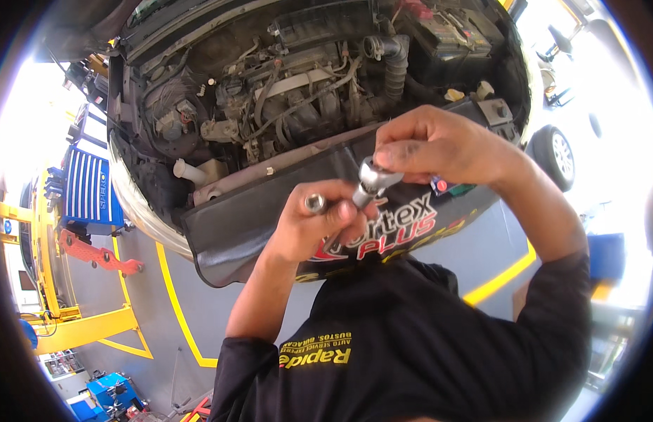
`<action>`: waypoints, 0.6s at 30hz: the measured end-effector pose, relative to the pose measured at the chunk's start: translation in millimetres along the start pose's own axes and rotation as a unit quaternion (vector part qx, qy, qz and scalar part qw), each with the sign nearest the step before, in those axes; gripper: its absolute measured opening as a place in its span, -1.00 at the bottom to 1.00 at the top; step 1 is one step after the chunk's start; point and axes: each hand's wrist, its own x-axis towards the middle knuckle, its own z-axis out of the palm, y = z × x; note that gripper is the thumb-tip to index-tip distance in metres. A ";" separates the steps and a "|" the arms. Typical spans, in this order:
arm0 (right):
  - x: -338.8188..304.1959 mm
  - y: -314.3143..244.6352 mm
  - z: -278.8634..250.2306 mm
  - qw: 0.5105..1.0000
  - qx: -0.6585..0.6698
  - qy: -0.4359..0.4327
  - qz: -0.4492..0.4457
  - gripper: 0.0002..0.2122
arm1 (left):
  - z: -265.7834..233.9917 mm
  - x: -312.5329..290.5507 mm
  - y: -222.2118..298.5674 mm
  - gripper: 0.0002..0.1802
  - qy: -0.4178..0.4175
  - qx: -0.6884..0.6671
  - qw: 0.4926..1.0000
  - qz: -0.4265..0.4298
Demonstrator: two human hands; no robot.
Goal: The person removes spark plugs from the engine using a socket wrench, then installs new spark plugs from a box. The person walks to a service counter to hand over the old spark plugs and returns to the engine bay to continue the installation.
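Note:
Over the front edge of the engine bay, both my hands meet around a chrome ratchet wrench (374,177). My left hand (298,228) is closed around the wrench's neck, just below its round head. A short chrome socket (315,203) also sits in that hand, its round end showing between the fingers. Thumb and fingers of my right hand (432,144) pinch at the wrench head from the upper right. Whatever small part they may hold there is hidden by the fingertips.
Beyond my hands lies an open engine bay with an engine (298,98), a ribbed air hose (397,70) and a battery (453,35). A black fender cover (228,235) drapes the car's front. To the left stand a blue tool cabinet (91,186) and a yellow lift (94,325).

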 end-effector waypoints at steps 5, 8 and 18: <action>6.0 8.8 4.0 1.000 0.016 0.018 0.006 -0.68 | 0.5 6.6 10.6 -0.58 0.032 -0.012 0.999 -0.020; 4.8 2.1 5.0 0.995 -0.039 0.047 -0.078 -0.69 | 5.1 11.6 11.0 -0.58 0.055 -0.009 0.998 -0.012; -44.9 -11.3 -16.9 0.930 -0.280 0.099 -0.216 -0.73 | 45.2 -4.2 46.6 -0.74 0.094 0.257 0.954 -0.125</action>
